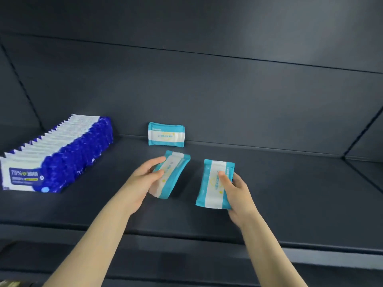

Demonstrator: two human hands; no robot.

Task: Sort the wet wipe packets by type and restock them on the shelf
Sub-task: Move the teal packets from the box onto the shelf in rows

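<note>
My left hand [145, 179] grips a teal-and-white wet wipe packet [173, 175], tilted, above the dark shelf [290, 193]. To its right, my right hand [238, 193] holds a second teal-and-white packet [211, 187], with the thumb across its front. A small stack of the same teal packets [166, 134] stands upright against the shelf's back wall, just beyond both hands. At the far left a long row of blue-and-white wipe packets [58, 154] stands upright, running from the front towards the back.
The shelf's front lip [186, 237] runs across below my forearms. A divider edge [362, 168] marks the shelf's right end. The back wall [228, 96] rises behind the packets, with another shelf overhead.
</note>
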